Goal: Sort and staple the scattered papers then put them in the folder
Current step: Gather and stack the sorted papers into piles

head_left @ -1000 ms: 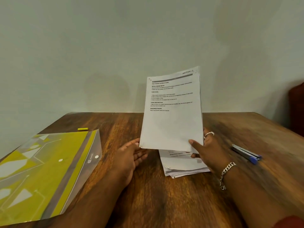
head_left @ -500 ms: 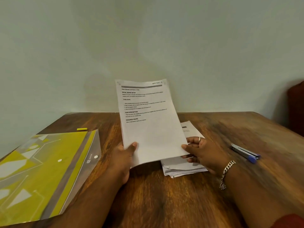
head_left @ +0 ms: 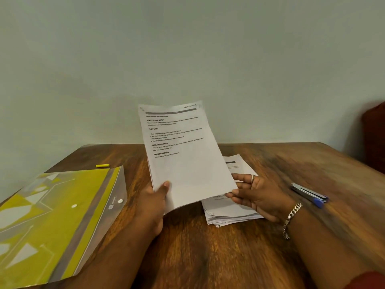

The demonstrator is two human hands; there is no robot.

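Observation:
A printed set of sheets (head_left: 187,155) stands tilted up above the wooden table (head_left: 208,257). My left hand (head_left: 155,202) grips its lower left corner, thumb on the front. My right hand (head_left: 257,193) pinches its lower right corner. Under and behind the right hand lies a stack of papers (head_left: 229,213) flat on the table. A yellow and clear plastic folder (head_left: 50,222) with a snap button lies at the left. A blue and grey stapler (head_left: 310,195) lies to the right of my right hand.
A small yellow object (head_left: 102,165) lies near the table's far left edge, beyond the folder. A plain wall stands right behind the table. Something dark red (head_left: 375,138) rises at the right edge.
The held sheets moved left from over the stack, and my left hand, open beside them a second ago, now grips their lower left corner. The stack's far part has come into view.

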